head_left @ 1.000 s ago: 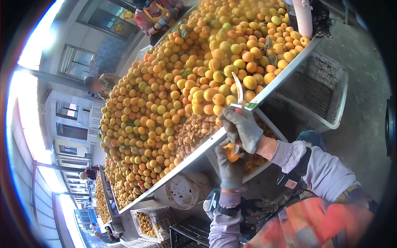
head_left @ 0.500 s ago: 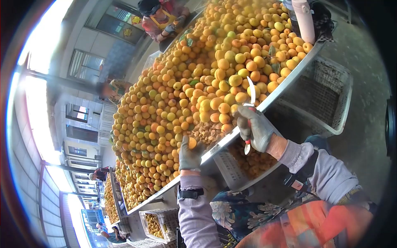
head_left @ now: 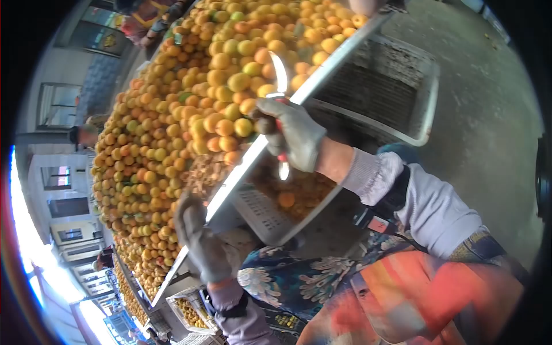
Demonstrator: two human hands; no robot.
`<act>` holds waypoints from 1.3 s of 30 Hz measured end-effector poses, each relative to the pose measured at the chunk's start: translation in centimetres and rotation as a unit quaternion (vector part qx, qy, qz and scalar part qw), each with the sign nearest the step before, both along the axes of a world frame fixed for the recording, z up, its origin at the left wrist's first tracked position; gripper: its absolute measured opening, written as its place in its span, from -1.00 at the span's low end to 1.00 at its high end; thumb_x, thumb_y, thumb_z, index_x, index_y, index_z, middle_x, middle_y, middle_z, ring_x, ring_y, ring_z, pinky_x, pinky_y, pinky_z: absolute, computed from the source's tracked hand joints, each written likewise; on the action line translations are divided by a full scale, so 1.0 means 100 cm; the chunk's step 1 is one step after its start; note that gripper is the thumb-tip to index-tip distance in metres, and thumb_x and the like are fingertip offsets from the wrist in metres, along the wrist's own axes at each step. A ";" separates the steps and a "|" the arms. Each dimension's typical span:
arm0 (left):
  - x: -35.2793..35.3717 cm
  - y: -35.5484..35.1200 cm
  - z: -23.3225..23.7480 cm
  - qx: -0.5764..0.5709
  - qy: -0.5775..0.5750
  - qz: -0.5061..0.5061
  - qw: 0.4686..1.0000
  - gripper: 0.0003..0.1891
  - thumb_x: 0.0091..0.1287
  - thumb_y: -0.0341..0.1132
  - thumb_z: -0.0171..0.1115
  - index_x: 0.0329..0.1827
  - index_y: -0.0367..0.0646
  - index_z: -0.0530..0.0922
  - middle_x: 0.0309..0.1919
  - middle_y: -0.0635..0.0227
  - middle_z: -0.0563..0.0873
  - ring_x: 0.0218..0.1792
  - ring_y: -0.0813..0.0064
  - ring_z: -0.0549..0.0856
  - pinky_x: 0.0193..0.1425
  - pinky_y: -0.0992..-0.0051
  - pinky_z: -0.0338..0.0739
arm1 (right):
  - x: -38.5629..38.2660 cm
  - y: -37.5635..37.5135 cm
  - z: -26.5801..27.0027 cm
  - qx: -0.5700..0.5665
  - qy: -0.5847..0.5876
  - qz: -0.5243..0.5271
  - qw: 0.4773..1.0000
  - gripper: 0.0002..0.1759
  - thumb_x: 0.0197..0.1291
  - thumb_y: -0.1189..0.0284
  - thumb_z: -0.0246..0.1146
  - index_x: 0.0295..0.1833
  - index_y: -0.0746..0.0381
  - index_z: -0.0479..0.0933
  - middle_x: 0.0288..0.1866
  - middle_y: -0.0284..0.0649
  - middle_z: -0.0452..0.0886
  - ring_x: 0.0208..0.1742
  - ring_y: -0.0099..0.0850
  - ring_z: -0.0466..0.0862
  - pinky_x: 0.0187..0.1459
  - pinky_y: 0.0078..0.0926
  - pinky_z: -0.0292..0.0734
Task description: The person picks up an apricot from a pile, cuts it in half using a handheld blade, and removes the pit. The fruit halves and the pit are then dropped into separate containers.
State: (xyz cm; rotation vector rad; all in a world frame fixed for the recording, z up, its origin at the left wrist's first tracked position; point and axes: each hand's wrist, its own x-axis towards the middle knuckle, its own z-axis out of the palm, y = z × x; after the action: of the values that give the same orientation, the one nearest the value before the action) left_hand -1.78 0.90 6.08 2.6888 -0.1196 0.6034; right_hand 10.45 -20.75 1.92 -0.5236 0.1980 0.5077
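In my right hand (head_left: 293,135), gloved in grey, I grip a curved knife (head_left: 280,75) with a red handle; its blade points up over the fruit and its butt end sticks out below my fist. My left hand (head_left: 202,244), also gloved and slightly blurred, is beside the table edge with its fingers stretched out and no fruit visible in it. A large heap of apricots (head_left: 172,126) covers the table. Brown apricot pits or scraps (head_left: 207,172) lie near the edge. One whole orange apricot (head_left: 286,199) shows at the crate below, in or just above it.
The table's pale metal rim (head_left: 236,175) runs diagonally before me. Under it is a white crate (head_left: 261,215) of brownish pieces; a second crate (head_left: 422,109) stands to the right. Another crate with apricots (head_left: 192,313) is at lower left. A co-worker (head_left: 146,20) sits across the heap.
My left hand has moved down, off the heap, and no longer holds an apricot. An apricot now appears at the crate below. The view has swung right; the right hand still grips the knife.
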 end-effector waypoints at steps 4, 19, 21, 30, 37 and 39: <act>-0.021 -0.051 0.045 -0.492 -0.066 -0.237 0.835 -0.50 0.52 0.00 -0.06 0.28 -0.22 0.42 0.28 0.01 0.41 0.34 0.08 0.41 0.40 0.06 0.35 | 0.000 -0.002 -0.006 -0.029 -0.028 -0.010 0.999 -0.75 0.38 0.18 0.14 -0.25 0.12 0.44 -0.56 -0.52 0.37 -0.73 -0.71 0.22 -0.73 -0.70 0.11; -0.053 -0.093 0.076 -0.514 -0.099 -0.261 0.811 -0.43 0.39 0.35 -0.27 0.28 0.42 0.50 0.58 0.38 -0.22 0.52 0.10 -0.48 0.53 0.02 -0.64 | -0.002 0.006 -0.018 -0.073 -0.035 0.025 0.996 -0.73 0.21 0.16 0.24 -0.19 0.12 0.48 -0.50 -0.41 0.48 -0.69 -0.59 0.36 -0.72 -0.56 0.18; -0.050 -0.090 0.073 -0.518 -0.098 -0.256 0.810 -0.43 0.39 0.34 -0.27 0.28 0.40 0.50 0.57 0.37 -0.21 0.52 0.10 -0.46 0.53 0.02 -0.63 | -0.004 0.006 -0.018 -0.080 -0.033 0.024 0.996 -0.75 0.22 0.17 0.23 -0.22 0.13 0.49 -0.51 -0.41 0.50 -0.71 -0.59 0.35 -0.73 -0.57 0.18; -0.047 -0.075 0.064 -0.509 -0.124 -0.221 0.823 -0.45 0.39 0.28 -0.24 0.28 0.34 0.50 0.55 0.33 -0.14 0.51 0.10 -0.38 0.54 0.04 -0.55 | -0.007 0.006 -0.018 -0.056 -0.067 0.069 0.994 -0.73 0.40 0.17 0.12 -0.18 0.15 0.45 -0.51 -0.47 0.42 -0.66 -0.72 0.34 -0.66 -0.74 0.24; -0.047 -0.060 0.074 -0.489 -0.126 -0.200 0.839 -0.46 0.40 0.24 -0.21 0.28 0.28 0.49 0.52 0.30 -0.09 0.50 0.10 -0.32 0.54 0.05 -0.50 | -0.008 0.009 -0.019 -0.055 -0.073 0.084 0.992 -0.74 0.41 0.18 0.12 -0.17 0.16 0.45 -0.54 -0.48 0.41 -0.67 -0.72 0.33 -0.65 -0.76 0.22; -0.044 -0.065 0.067 -0.499 -0.136 -0.195 0.834 -0.46 0.40 0.23 -0.21 0.28 0.27 0.49 0.52 0.29 -0.08 0.50 0.10 -0.30 0.54 0.05 -0.48 | -0.011 0.010 -0.017 -0.058 -0.051 0.093 0.993 -0.74 0.41 0.19 0.12 -0.18 0.16 0.45 -0.53 -0.47 0.43 -0.67 -0.71 0.34 -0.65 -0.74 0.25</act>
State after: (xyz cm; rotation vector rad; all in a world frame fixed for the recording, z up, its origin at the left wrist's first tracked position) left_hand -6.18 -5.55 12.81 1.4979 -0.3169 0.6601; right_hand 9.38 -19.72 0.20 -0.6839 0.0821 0.6511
